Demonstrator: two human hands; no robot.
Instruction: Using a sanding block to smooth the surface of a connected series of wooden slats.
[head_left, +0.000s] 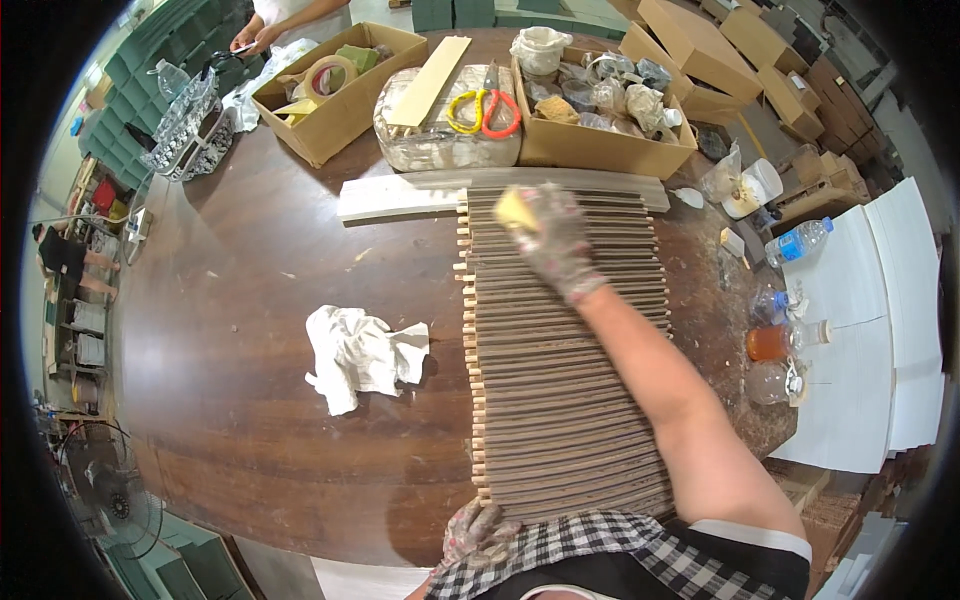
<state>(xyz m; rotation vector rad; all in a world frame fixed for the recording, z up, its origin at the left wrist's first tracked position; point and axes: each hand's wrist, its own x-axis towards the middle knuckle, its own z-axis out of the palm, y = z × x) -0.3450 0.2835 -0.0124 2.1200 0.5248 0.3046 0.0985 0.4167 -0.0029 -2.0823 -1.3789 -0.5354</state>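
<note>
A row of long grey-brown wooden slats (565, 385) lies side by side on the table, with pale ends of uneven length along the left edge. My right hand (560, 240), in a stained patterned glove, is over the far part of the slats. It grips a yellow sponge-like pad (515, 212) against them; hand and pad are smeared by motion. At the near left corner of the slats is my left hand (475, 535), gloved too, its fingers curled; what they hold is hidden. Left of the slats lies a crumpled white cloth (362, 358).
Behind the slats lies a pale board (400, 198). Beyond it, scissors (483, 112) rest on a wrapped bundle (440, 150) between two cardboard boxes (330, 130). Several bottles (770, 342) line the right edge. Another person's hands (258, 38) are at the far left.
</note>
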